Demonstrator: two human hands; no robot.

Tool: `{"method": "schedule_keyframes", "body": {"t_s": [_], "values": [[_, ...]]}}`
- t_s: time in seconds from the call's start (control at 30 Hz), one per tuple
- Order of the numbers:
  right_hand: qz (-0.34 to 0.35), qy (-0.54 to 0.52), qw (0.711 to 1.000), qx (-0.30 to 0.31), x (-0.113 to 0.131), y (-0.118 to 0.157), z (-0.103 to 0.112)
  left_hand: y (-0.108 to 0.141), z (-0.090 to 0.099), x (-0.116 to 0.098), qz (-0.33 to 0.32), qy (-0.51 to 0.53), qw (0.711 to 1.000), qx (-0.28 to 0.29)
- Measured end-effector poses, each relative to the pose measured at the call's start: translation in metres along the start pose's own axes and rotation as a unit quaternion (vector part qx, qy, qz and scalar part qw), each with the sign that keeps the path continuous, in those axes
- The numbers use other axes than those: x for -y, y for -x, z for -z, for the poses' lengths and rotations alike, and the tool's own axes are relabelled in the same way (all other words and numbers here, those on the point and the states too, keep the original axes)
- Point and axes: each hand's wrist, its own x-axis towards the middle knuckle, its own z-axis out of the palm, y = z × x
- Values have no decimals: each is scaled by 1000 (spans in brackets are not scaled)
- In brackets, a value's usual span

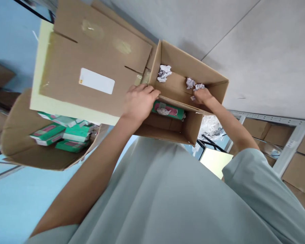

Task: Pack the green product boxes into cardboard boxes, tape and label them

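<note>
Head view: crumpled paper (164,73) lies in separate lumps on the bottom of the far box (190,68), one lump at its left end and others near the right hand (202,96). The right hand reaches inside, fingers bent down at these lumps; whether they pinch one cannot be told, as the fingertips are hidden. The left hand (141,101) lies over the left corner where the far box meets the near box (193,127), fingers bent; its grip cannot be judged. Status, as judged: work is partway. The near box contains a green packet (175,112) with paper on top; the far box shows paper only, much of its bottom bare. Both boxes stand open, and closing remains undone. To the left, flat cardboard (63,71) with a white label (97,81) covers most of the worktop (71,110). Beyond its edge, a large carton (15,130) holds more green packets (72,132). To the right are plastic film (210,126) and a rack (291,145) of boxes. Obstructions: the wall between the two boxes, and the left forearm, which lies between the carton and the near box.
</note>
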Motion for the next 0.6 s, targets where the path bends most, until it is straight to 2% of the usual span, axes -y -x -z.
{"method": "schedule_keyframes", "body": {"t_s": [0.07, 0.17, 0.23, 0.3, 0.37, 0.43, 0.5, 0.6], "values": [[-56, -1, 998, -42, 2, 40, 27, -1, -1, 0, -7, -9, 1000, -6], [-131, -76, 972, -180, 30, 126, 54, -2, 4, -4, -22, -48, 999, 4], [-151, -135, 950, -238, 66, 181, 53, -3, 9, -7, -30, -73, 997, 15], [-154, -178, 941, -242, 107, 216, 37, -4, 13, -10, -35, -79, 996, 19], [-155, -199, 949, -187, 142, 226, 17, -5, 16, -11, -34, -75, 996, 24], [-166, -184, 961, -125, 163, 215, 2, -5, 18, -12, -31, -77, 996, 34], [-176, -152, 969, -86, 172, 194, -2, -5, 19, -13, -32, -81, 995, 46], [-183, -112, 976, -50, 172, 167, 6, -3, 22, -15, -35, -79, 995, 58]]}}
